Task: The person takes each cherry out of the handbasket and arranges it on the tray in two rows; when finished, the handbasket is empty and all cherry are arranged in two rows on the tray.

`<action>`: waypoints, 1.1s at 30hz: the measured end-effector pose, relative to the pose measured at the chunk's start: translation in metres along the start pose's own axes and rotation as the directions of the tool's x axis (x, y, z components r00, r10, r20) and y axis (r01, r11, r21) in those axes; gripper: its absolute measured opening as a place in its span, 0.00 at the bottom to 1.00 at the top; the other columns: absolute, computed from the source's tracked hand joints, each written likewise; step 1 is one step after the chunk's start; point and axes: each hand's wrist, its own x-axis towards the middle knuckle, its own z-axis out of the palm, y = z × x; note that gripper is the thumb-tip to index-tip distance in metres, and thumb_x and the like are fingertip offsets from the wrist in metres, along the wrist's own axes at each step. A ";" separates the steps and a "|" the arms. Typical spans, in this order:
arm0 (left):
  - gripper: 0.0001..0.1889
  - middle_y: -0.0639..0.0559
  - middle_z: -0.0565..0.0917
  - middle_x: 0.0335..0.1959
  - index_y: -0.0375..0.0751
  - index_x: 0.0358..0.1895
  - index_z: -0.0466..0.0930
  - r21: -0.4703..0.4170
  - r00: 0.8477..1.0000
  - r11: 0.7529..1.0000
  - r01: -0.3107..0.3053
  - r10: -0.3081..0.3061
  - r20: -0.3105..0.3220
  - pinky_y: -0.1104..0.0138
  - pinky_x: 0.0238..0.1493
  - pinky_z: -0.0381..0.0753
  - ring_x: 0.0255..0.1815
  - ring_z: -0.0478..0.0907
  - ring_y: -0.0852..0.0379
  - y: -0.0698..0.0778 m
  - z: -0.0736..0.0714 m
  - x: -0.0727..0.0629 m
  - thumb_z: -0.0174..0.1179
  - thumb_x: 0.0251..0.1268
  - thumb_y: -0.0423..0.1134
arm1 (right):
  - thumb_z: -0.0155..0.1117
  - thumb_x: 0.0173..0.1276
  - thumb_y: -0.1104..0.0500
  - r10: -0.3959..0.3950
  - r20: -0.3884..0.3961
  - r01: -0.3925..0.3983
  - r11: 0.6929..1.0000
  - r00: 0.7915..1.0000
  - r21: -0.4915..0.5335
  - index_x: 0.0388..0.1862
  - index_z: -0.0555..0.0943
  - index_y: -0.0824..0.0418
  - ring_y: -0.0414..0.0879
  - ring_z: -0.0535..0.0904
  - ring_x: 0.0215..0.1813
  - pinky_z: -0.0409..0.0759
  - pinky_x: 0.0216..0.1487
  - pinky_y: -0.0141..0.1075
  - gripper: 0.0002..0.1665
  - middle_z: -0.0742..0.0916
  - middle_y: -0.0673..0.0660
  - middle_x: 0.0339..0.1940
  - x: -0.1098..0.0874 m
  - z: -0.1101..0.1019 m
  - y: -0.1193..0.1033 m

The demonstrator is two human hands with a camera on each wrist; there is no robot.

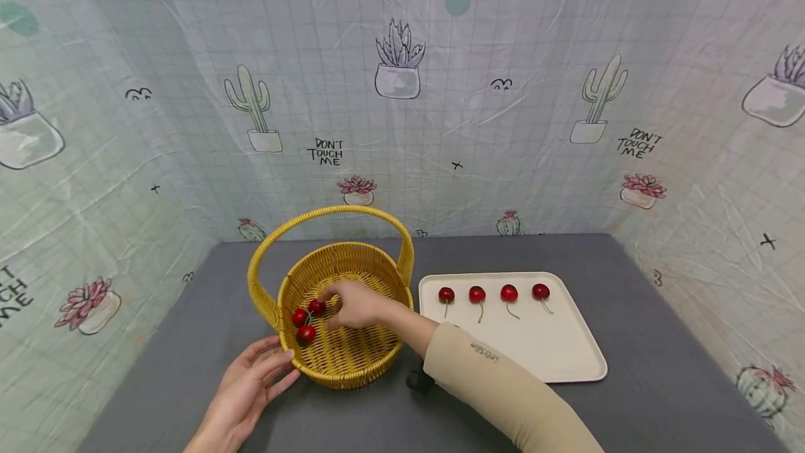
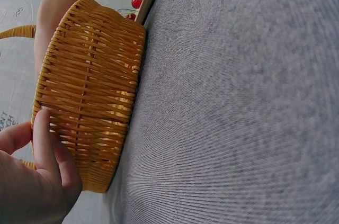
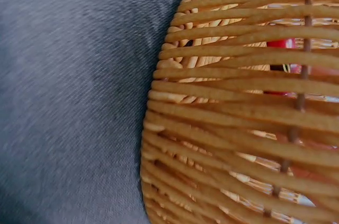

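Observation:
A round yellow wicker basket [image 1: 383, 366] with a tall arched handle stands on the grey table. My left hand [image 1: 247, 386] holds its near left rim; in the left wrist view thumb and fingers [image 2: 43, 142] pinch that edge. Inside, 3 red cherries, a front one [image 1: 305, 335], a left one [image 1: 299, 317] and a back one [image 1: 316, 307], lie against the left wall. Reaching in over the right rim, my right hand [image 1: 357, 305] has its index fingertip right at the back cherry, thumb and index spread apart. Basket weave [image 3: 238, 97] mostly hides this hand in the right wrist view.
Right of the basket lies a cream tray [image 1: 503, 351] with several stemmed cherries [image 1: 476, 294] in a row along its far side. My right sleeve [image 1: 497, 386] crosses its near left corner. A small black object [image 1: 418, 382] sits by the forearm. Printed curtains [image 1: 428, 124] enclose the table.

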 end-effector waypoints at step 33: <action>0.32 0.47 0.77 0.57 0.38 0.71 0.58 0.004 1.000 1.000 0.001 -0.001 0.012 0.56 0.57 0.85 0.49 0.84 0.56 0.001 -0.001 -0.001 0.67 0.72 0.35 | 0.70 0.71 0.65 -0.029 0.001 0.029 0.991 1.000 -0.129 0.59 0.84 0.57 0.40 0.81 0.54 0.80 0.51 0.28 0.19 0.86 0.51 0.53 0.020 0.018 0.006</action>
